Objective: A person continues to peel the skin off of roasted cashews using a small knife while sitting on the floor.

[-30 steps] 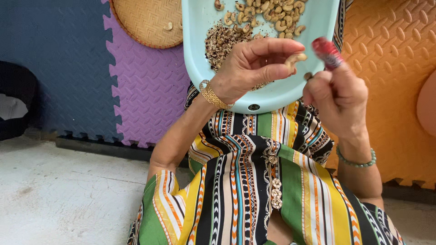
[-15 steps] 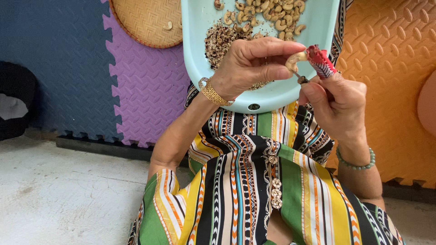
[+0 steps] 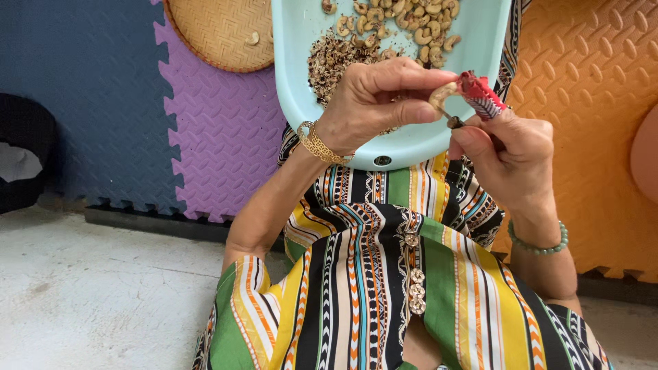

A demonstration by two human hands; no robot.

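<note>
1. We see interlocking textured foam mats lining the wall: a dark blue foam panel [image 3: 75, 89] at left, a purple foam panel [image 3: 219, 137] beside it, an orange foam panel [image 3: 596, 137] at right.
2. Rough pale grey concrete floor [image 3: 103, 301] below, bare and slightly stained.
3. A round woven straw tray [image 3: 219, 31] leans on the purple panel.
4. A black object [image 3: 24, 157] at far left edge; we cannot tell what it is.
5. Soft, even daylight.
</note>
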